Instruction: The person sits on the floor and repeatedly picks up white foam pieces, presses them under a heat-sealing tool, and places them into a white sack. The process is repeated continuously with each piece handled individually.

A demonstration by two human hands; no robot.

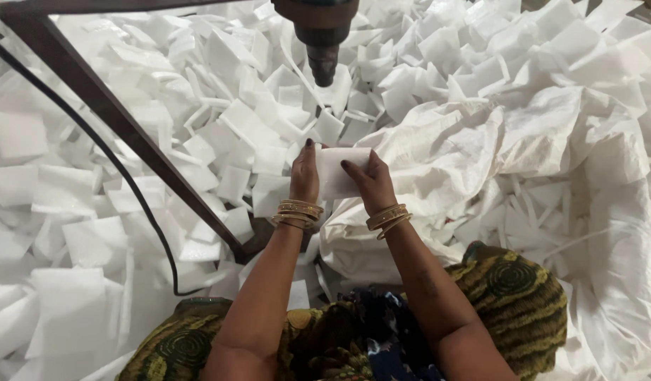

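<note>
Both hands grip one white foam sheet (337, 171) at mid-frame, under the drill head (321, 35).
Left hand (305, 176) and right hand (368, 180) pinch its edges; lifting it to the bit seems next, alignment probably mattering.

foam sheet (337, 173) looking matt, soft white | sack (551, 141) showing woven plastic sheen | bangles (297, 212) gleaming metallic | frame bar (128, 127) appearing dull metal

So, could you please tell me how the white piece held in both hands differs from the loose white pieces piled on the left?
The held piece is pinched between the left hand and right hand, lifted and facing the camera; the piled pieces lie untouched, overlapping at all angles. The held piece shows as one rectangle; the piled pieces are partly hidden by one another. Both are white, flat and roughly rectangular.
</note>
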